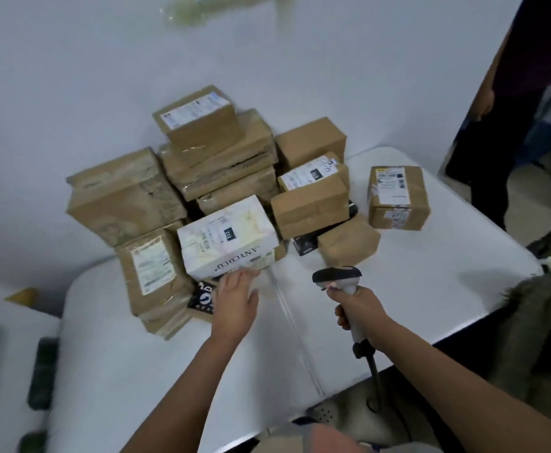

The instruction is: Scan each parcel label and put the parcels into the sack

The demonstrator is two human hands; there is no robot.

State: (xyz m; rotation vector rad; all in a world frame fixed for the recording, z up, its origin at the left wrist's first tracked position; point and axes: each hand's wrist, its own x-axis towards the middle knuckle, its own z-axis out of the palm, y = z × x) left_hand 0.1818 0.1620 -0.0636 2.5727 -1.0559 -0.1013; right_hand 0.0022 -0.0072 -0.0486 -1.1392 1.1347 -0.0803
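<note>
A heap of brown cardboard parcels (221, 165) is stacked at the far side of a white folding table (156, 361). A white printed box (228, 237) with a label on top lies at the front of the heap. My left hand (236, 297) reaches to the lower front edge of this white box, fingers extended and touching it. My right hand (357, 307) grips the handle of a barcode scanner (339, 279), its dark head pointing toward the parcels. One labelled brown parcel (396, 197) stands apart at the right. No sack is clearly visible.
A person in dark clothes (503, 132) stands at the table's far right corner. The scanner's black cable (375, 377) hangs off the near table edge. Dark and green items (40, 374) lie on the floor at left. A white wall stands behind the heap.
</note>
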